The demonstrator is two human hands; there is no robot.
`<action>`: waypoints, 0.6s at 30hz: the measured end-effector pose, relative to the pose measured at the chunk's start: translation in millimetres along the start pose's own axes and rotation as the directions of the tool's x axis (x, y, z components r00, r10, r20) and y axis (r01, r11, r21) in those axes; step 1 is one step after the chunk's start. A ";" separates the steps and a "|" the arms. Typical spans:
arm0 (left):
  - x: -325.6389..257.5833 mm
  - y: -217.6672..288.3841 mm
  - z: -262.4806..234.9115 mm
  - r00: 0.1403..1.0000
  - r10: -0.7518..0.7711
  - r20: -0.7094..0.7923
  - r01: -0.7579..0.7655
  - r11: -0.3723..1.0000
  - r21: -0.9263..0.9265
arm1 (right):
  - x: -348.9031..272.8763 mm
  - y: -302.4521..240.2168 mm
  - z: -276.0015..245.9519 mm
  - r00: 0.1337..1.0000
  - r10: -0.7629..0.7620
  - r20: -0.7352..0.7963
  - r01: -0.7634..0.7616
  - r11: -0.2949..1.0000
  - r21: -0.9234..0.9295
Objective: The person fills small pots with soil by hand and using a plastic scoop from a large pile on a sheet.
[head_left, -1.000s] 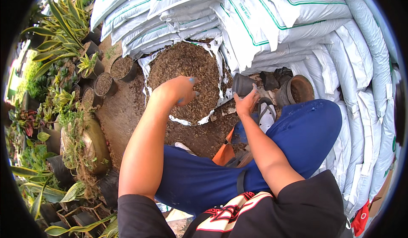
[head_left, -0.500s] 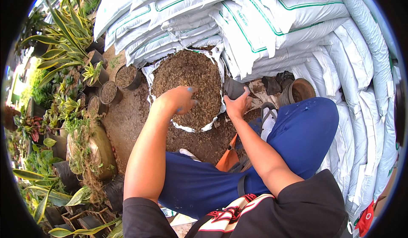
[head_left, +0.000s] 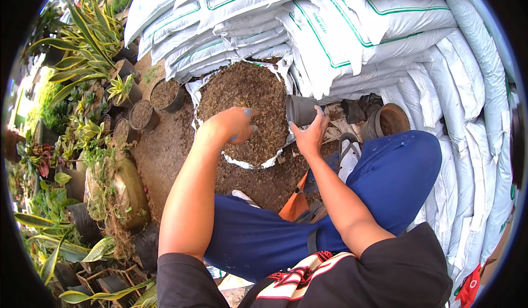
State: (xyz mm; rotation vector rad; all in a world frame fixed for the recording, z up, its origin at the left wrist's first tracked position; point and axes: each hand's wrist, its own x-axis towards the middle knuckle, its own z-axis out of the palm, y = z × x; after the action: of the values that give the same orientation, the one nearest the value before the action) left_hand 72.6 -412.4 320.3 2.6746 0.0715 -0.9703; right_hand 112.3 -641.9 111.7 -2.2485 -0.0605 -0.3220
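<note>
A rolled-down white sack (head_left: 196, 100) stands in front of me, heaped with brown, crumbly potting soil (head_left: 242, 85). Over the near part of the soil hangs my left hand (head_left: 231, 125), its fingers bent downward and apart. I see nothing held in it, though its underside is hidden. My right hand (head_left: 312, 134) grips a dark plastic plant pot (head_left: 302, 110) at the sack's right edge. The pot lies tilted, its mouth toward the soil, with my thumb and fingers around its base end. Bluish smudges mark my fingertips.
White sacks (head_left: 385, 44) are piled high behind and to the right. Empty-looking black pots (head_left: 374, 123) lie beside my right knee. At left stand soil-filled pots (head_left: 166, 95), potted plants (head_left: 82, 38) and a large rounded jar (head_left: 131, 192). An orange item (head_left: 295, 204) lies between my legs.
My right hand has tipped and shifted the pot slightly left, toward the soil. My left hand has moved up a little and stays over the soil.
</note>
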 end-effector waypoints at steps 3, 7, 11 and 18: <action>2.3 -3.8 4.0 1.000 0.013 -0.013 -0.013 1.000 0.021 | -14.3 -7.2 0.2 0.996 0.091 0.020 -0.090 0.994 -0.054; 2.7 -5.3 3.1 1.000 -0.020 -0.008 0.020 1.000 -0.003 | -31.8 -21.1 10.2 0.958 0.279 0.059 -0.273 0.957 -0.093; -1.5 -10.6 1.6 0.999 -0.029 -0.031 0.028 0.999 -0.041 | -46.3 -46.4 32.8 0.932 0.332 0.145 -0.323 0.943 -0.084; 15.2 -33.0 5.3 0.994 -0.037 -0.099 0.037 0.999 0.000 | -34.4 -76.4 70.8 0.886 0.439 0.148 -0.433 0.898 -0.073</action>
State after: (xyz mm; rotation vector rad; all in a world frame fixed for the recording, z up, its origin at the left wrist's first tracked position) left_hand 76.3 -383.3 298.3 2.7311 0.1413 -0.8480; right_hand 82.4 -536.5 117.0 -2.2454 0.3681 0.1043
